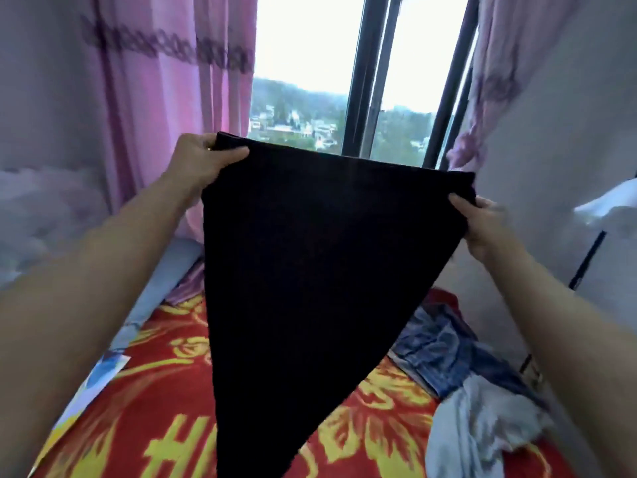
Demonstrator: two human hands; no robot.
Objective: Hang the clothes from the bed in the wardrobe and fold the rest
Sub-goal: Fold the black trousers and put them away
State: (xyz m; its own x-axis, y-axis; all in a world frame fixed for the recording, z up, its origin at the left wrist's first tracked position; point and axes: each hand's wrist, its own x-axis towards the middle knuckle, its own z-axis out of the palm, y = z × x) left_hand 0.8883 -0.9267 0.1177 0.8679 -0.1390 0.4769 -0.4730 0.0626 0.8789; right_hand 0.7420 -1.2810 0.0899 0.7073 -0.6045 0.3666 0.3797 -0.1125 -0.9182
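Left hand: the left hand (203,160) pinches the upper left corner of the black garment (310,270). The thumb is pressed flat on the near face and the other fingers are curled behind the edge.
Right hand: the right hand (479,222) pinches the upper right corner. The thumb lies on the near face; the other fingers are mostly behind the cloth, so their spread cannot be told.
Black garment: held up in the air between both hands, top edge stretched taut and sloping down to the right. The cloth hangs and narrows to a point at the bottom of the view. It hangs over the bed in front of the window (310,63). The kind of garment cannot be told.
Bed: covered by a red blanket (155,391) with a yellow flower pattern.
Other clothes: crumpled jeans (437,350) lie on the right side of the blanket, and a pale cloth (482,419) lies bunched just beside them, nearer the camera.
Left bed edge: a pale blue pillow (165,270) near the wall, and a printed sheet (96,377) nearer the camera.
Surroundings: pink curtains (172,98) hang on both sides of the window.
Picture quality: blurred at the edges.
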